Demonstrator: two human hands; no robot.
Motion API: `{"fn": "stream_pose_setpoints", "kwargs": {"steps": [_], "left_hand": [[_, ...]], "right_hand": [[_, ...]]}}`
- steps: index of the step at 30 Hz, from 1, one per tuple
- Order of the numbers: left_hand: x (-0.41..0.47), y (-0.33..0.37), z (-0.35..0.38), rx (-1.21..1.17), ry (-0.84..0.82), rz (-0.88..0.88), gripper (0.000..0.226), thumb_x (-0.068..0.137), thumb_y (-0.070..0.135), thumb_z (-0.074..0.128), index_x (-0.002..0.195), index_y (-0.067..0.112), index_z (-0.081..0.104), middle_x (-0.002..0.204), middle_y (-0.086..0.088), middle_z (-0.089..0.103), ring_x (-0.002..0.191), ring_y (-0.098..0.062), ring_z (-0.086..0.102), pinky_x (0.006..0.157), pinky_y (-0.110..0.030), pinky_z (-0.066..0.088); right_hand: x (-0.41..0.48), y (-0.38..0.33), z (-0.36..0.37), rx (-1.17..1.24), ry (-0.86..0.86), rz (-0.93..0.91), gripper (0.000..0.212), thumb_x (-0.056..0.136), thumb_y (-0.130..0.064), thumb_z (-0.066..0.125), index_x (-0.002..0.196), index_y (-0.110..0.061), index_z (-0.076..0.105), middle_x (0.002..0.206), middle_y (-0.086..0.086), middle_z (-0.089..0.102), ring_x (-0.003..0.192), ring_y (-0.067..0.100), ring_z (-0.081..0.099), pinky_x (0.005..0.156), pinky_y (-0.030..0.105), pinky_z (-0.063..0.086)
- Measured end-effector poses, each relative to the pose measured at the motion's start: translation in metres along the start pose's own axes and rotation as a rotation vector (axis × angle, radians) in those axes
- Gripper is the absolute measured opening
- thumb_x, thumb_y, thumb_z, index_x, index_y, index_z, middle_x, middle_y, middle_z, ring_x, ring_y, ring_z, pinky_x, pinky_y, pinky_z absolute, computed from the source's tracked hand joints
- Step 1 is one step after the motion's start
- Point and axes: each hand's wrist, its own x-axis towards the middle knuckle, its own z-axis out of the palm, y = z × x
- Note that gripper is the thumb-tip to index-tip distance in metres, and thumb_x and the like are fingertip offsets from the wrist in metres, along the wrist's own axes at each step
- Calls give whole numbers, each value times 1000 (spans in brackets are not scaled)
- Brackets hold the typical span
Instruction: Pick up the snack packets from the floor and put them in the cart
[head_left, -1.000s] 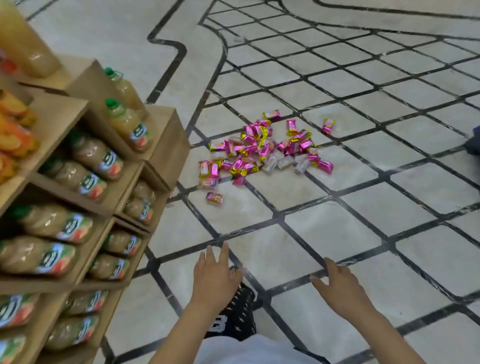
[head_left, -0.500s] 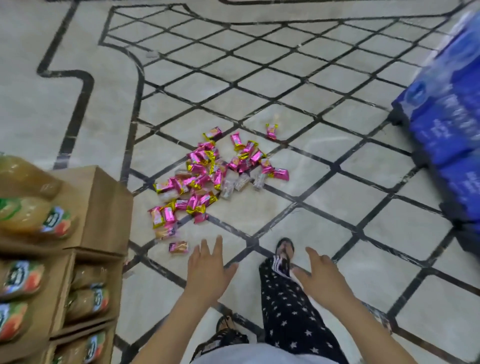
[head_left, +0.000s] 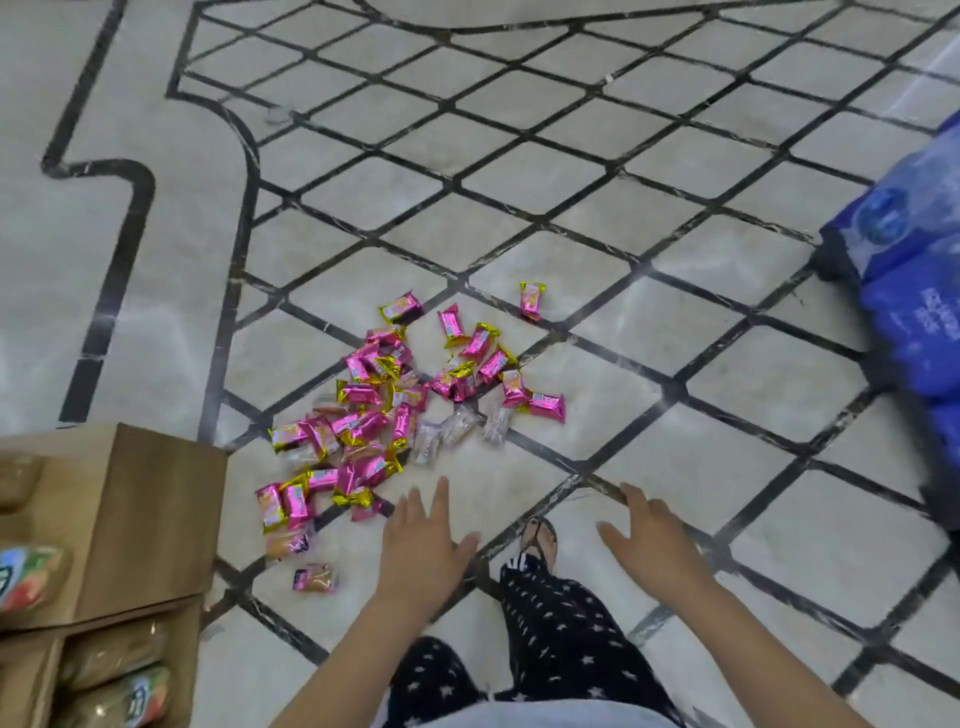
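Several pink-and-gold snack packets (head_left: 387, 415) lie scattered on the marble floor ahead of me, with a few clear-wrapped ones (head_left: 457, 426) among them. One packet (head_left: 532, 300) lies apart at the far side, another (head_left: 313, 578) close to my feet. My left hand (head_left: 423, 551) hovers with straight fingers just short of the nearest packets and holds nothing. My right hand (head_left: 654, 545) is also spread and holds nothing, to the right of the pile. No cart is in view.
A brown cardboard display shelf (head_left: 150, 519) with juice bottles (head_left: 31, 577) stands at the left, close to the pile. Blue wrapped packs (head_left: 914, 291) are stacked at the right edge. My leg in star-print trousers and a sandalled foot (head_left: 540, 540) are between my hands.
I have stepped closer and turned right: the packets now lie nearer my hands, the shelf has slid off to the left, and the blue packs have come into view. Both hands stay spread.
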Motion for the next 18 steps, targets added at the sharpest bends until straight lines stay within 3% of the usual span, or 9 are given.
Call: {"fn": "stream_pose_setpoints", "kwargs": {"steps": [6,18], "left_hand": [[63,61,-45,-58,90,6,78,99,58,38,158,22,3,164,-16,7,151,-32,9,120,-43,13],[147,79,-58,-26,-21,-126,80,98,60,36,158,22,-2,163,-19,7,151,-36,6,120,-46,13]], "right_hand": [[84,-13,-81,-61,43,-36,64,97,-41,49,150,-14,26,133,21,48,122,38,46,97,44,44],[169,-26,-118,-356,-40,-62,64,97,-47,40,150,-18,19,139,16,43,125,33,44,97,40,41]]}}
